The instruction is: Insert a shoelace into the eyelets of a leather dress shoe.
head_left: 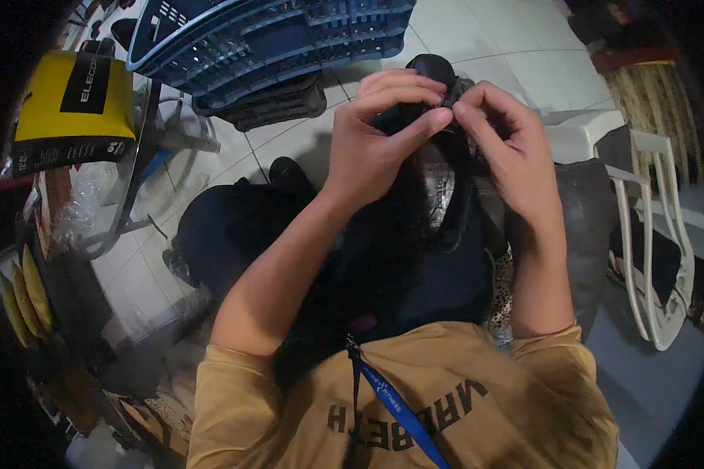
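While both grips work at the far end of the shoe [440, 172], support for the near end must come from below. The shoe is black, positioned over my lap [383, 266], its long axis running away from me; whether it rests there or hangs from my fingers, I cannot tell. My left grip [375, 129] pinches the dark upper between thumb and fingers. My right grip [512, 137] pinches just beside it, thumb against forefinger; the exact piece between these tips is too small to identify.

Handling: I judge the shoe light enough for one hand. Expect a flexible upper and a stiffer sole. The insole [441, 195] shines, so I rate it slippery under a bare thumb. Breakage is unlikely; creasing or scuffing of the glossy surface is the greater risk.

Hold points: for fine work, I pinch the upper at its edge, tips only. For steadiness, I recommend one palm under the sole near mid-length. Avoid gripping by the smooth insole alone; the shoe could pivot.
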Action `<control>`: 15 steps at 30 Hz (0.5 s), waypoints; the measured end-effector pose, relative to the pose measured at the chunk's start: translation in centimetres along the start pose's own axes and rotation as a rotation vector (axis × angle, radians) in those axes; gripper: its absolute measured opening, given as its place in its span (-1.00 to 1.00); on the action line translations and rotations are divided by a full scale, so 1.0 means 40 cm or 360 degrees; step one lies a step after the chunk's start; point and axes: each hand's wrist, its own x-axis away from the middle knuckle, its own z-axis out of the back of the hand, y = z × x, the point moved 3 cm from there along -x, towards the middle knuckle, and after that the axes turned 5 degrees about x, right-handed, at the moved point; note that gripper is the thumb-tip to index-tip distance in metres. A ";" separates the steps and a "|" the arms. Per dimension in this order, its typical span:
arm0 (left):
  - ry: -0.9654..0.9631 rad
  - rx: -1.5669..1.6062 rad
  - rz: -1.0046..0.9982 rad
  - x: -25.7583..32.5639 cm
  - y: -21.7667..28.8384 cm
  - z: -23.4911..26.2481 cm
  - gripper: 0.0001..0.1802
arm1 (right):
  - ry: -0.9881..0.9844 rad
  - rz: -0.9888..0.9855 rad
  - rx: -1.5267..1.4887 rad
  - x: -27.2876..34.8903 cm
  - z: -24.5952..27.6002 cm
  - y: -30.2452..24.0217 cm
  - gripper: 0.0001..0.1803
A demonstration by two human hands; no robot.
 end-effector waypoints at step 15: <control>0.0103 0.0127 0.0040 0.011 -0.005 0.007 -0.87 | -0.0087 0.0093 -0.0048 -0.025 -0.010 -0.002 -0.79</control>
